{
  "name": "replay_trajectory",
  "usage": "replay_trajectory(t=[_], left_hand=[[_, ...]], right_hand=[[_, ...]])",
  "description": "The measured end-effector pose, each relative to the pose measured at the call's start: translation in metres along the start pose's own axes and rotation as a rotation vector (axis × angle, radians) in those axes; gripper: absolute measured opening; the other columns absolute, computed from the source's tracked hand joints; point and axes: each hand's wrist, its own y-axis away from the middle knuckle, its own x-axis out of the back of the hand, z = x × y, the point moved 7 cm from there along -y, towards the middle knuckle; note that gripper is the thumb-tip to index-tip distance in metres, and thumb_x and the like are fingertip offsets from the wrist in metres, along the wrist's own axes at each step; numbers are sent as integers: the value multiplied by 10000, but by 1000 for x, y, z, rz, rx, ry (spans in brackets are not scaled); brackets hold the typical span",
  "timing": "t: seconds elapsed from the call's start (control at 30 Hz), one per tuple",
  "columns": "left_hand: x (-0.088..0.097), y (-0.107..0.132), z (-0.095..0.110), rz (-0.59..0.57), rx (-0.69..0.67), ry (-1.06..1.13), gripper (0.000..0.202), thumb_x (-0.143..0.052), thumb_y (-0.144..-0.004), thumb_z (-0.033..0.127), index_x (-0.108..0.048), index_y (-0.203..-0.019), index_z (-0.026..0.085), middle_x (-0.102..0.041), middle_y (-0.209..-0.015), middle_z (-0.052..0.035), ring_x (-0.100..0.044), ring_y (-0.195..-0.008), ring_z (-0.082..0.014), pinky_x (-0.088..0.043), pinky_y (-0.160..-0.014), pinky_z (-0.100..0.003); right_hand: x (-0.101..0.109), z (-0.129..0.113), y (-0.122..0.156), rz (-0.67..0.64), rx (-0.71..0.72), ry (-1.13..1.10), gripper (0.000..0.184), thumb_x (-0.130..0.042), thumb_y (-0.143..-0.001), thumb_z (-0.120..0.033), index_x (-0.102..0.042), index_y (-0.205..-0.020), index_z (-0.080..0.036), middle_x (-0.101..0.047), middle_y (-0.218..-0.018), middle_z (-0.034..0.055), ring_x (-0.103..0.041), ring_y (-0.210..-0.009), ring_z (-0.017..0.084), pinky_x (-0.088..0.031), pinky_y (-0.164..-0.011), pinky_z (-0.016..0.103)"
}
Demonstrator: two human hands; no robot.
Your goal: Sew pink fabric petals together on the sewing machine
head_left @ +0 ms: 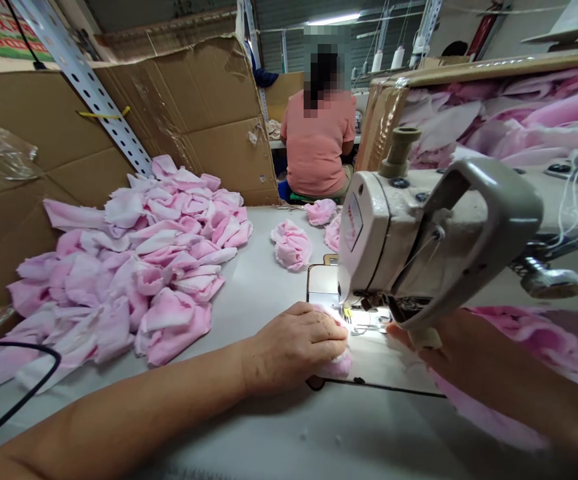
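My left hand (296, 345) lies palm down on a small pink plush piece (337, 363) at the needle plate (325, 283) of the cream sewing machine (419, 227). Its fingers are curled over the fabric and press it toward the needle (349, 313). My right hand (436, 343) sits under the machine head, just right of the needle. Most of it is hidden by the machine's grey front cover, so its fingers do not show clearly. Pink fabric (533, 340) drapes over my right forearm.
A big heap of pink plush pieces (133, 280) covers the table's left side. Sewn pink bundles (293, 245) lie behind the needle plate. Cardboard walls (193, 113) ring the table. A person in a salmon shirt (319, 143) sits ahead, back turned. A black cable (29, 390) crosses bottom left.
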Motion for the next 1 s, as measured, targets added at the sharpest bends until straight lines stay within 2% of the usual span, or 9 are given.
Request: replay_trajectory(t=[0.07, 0.23, 0.37, 0.5, 0.67, 0.9, 1.0], left_hand=[[-1, 1, -1, -4, 12, 13, 164, -429, -963, 154, -577, -1026, 186, -659, -1160, 3, -566, -1094, -134, -326, -966, -283], [-1, 1, -2, 12, 28, 49, 182, -396, -983, 156, -561, -1049, 196, -674, -1125, -1, -538, -1147, -129, -276, -958, -315], [-1, 1, -3, 12, 49, 54, 184, -382, -992, 151, -547, -1055, 205, -683, -1091, -4, -534, -1155, -131, -227, -962, -361], [-3, 2, -2, 6, 56, 50, 200, -375, -982, 132, -536, -1075, 205, -676, -1114, -12, -544, -1133, -139, -196, -994, -393], [-6, 3, -3, -1, 37, 33, 207, -390, -965, 126, -544, -1078, 204, -667, -1128, -9, -540, -1139, -143, -191, -1027, -397], [-4, 3, -2, -7, 44, 49, 192, -404, -966, 122, -526, -1087, 208, -665, -1136, -13, -521, -1163, -127, -166, -1053, -385], [-4, 2, -2, 2, 39, 49, 193, -386, -971, 128, -529, -1078, 200, -662, -1126, -13, -535, -1132, -128, -152, -1067, -388]], right_hand=[[-9, -2, 1, -48, 31, 39, 331, -448, -914, -337, -600, -644, -222, -617, -611, 12, -556, -496, 153, -389, -491, 294], [-12, -9, -1, 26, 67, 59, 328, -437, -907, -361, -645, -711, -201, -632, -639, 65, -603, -584, 215, -406, -516, 319], [-18, -9, -2, -19, 48, 18, 284, -453, -904, -354, -686, -835, -207, -647, -665, 68, -626, -652, 228, -452, -598, 334], [-21, -11, -2, -67, 5, -12, 303, -439, -910, -362, -685, -808, -218, -653, -664, 62, -629, -636, 231, -461, -634, 366], [-17, -17, -1, 7, 8, 5, 362, -403, -926, -397, -671, -786, -198, -642, -649, 78, -634, -646, 241, -466, -651, 380], [-28, -8, 3, -29, -18, 18, 311, -428, -925, -398, -641, -822, -196, -641, -646, 64, -620, -616, 216, -462, -628, 351], [-30, -5, 4, -28, -34, 21, 309, -432, -920, -390, -627, -776, -198, -635, -636, 62, -620, -613, 216, -465, -622, 351]])
